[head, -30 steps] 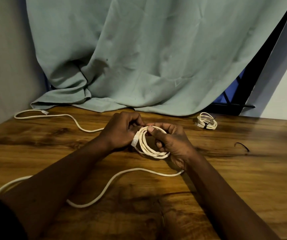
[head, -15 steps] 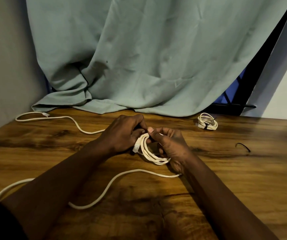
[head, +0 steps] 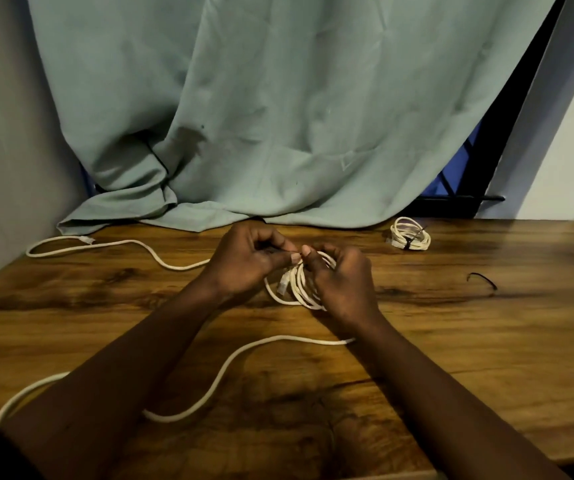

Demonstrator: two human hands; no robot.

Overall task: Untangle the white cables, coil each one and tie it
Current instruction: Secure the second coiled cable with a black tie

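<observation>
Coil (head: 299, 289) now bunched tighter, our left hand (head: 247, 261) and right hand (head: 344, 282) both pinching its top, so we judge tying begins.

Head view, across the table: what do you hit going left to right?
In order: loose cable's plug end → left hand → held coil → right hand → tied coil → black tie.

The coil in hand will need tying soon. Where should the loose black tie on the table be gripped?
Pinch the black tie at mid-curve, coming straight down from above: it is thin, arched and lies alone on the table, so its middle probably lifts easiest.
</observation>
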